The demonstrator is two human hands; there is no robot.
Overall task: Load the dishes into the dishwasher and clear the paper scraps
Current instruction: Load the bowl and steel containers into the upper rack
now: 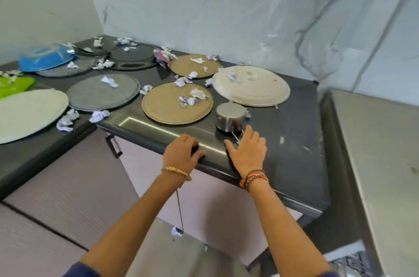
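Round plates and mats lie on the dark L-shaped counter [294,140]: a cream plate [256,91], two tan mats [167,106] [188,68], a grey mesh mat [95,95], a white plate [25,113] at the left. Crumpled paper scraps [195,95] are strewn over them. A small steel cup [229,117] with a wire handle stands near the front edge. My left hand [183,152] rests on the counter edge, fingers spread. My right hand [247,152] lies open over the cup's wire handle, just in front of the cup.
A blue bowl [45,59] and a green plate [13,86] sit at the far left, dark mats [133,54] at the back. Cabinet fronts with a handle [114,146] run under the counter. A paper scrap [176,231] lies on the floor. A steel surface [381,152] stands right.
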